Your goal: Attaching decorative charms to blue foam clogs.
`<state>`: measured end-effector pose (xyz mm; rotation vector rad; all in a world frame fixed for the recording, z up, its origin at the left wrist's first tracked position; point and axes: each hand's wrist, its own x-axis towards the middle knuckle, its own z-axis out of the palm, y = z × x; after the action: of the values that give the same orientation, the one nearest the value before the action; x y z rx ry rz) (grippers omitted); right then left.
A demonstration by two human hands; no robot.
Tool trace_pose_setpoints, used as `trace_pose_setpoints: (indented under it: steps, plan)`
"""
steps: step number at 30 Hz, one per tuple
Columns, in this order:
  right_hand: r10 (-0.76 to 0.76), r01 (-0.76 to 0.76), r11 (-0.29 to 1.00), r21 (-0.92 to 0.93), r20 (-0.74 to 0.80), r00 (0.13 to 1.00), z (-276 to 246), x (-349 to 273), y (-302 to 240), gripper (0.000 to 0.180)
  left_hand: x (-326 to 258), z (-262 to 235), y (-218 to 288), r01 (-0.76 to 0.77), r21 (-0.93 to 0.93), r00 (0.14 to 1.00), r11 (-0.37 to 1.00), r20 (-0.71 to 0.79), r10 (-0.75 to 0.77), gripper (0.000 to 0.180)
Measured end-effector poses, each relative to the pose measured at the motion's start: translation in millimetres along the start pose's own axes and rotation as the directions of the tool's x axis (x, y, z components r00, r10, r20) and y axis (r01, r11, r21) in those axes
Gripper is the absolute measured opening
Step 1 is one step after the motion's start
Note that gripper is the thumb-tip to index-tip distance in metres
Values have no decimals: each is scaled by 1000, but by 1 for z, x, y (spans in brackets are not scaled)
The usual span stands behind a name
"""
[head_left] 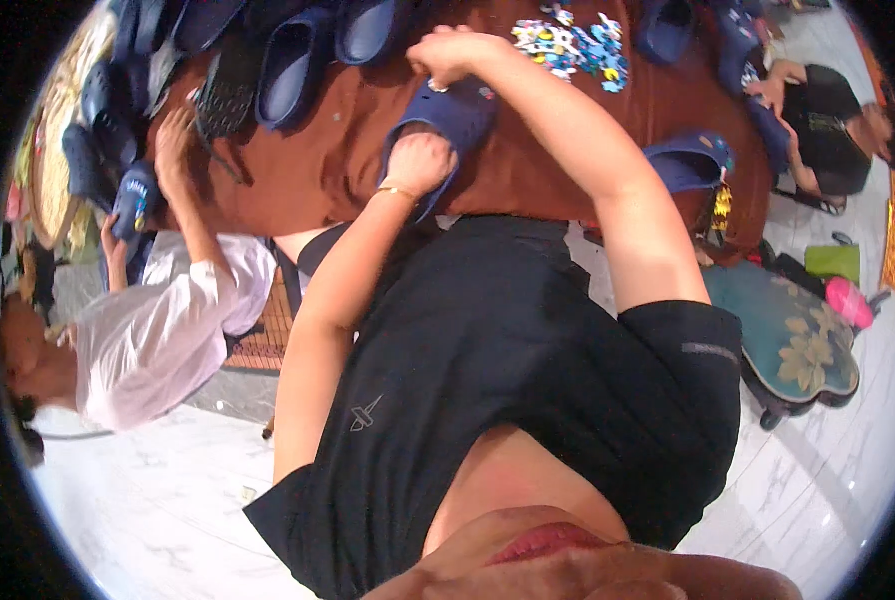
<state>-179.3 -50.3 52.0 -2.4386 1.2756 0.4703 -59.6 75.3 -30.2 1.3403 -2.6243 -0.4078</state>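
Note:
A navy blue clog (457,115) lies tilted on the brown cloth in front of me, its toe pointing away. My left hand (422,162) reaches into its foot opening, curled against the shoe; the fingertips are hidden inside. Over the toe, my right hand (447,57) is bent with its fingers drawn together. A small pale bit shows under those fingertips, too small to name. One small coloured charm (486,93) sits on the clog's right side. Beyond my right forearm is a pile of colourful little charms (572,48).
The table is covered with brown cloth (297,175). Navy clogs (295,70) line its far side, and another clog (687,162) lies right. At left, a person in white (157,330) holds a clog; another in black (827,130) works at right. A patterned stool (792,335) stands nearby.

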Motion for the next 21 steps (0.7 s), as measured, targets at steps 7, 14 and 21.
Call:
trace_pose_setpoints:
  steps: [7,14,21]
  plan:
    - [160,-174,985,6,366,917,-9,33,-10,30,6,-1,-3,1,65,999,998,-41,2,22]
    - [36,-37,999,-6,-119,992,3,9,-3,35,-3,9,-17,-15,112,996,994,-84,24,20]
    - [636,-262,761,593,-604,481,93,-68,107,21,-6,1,-13,-15,67,997,998,-76,20,14]
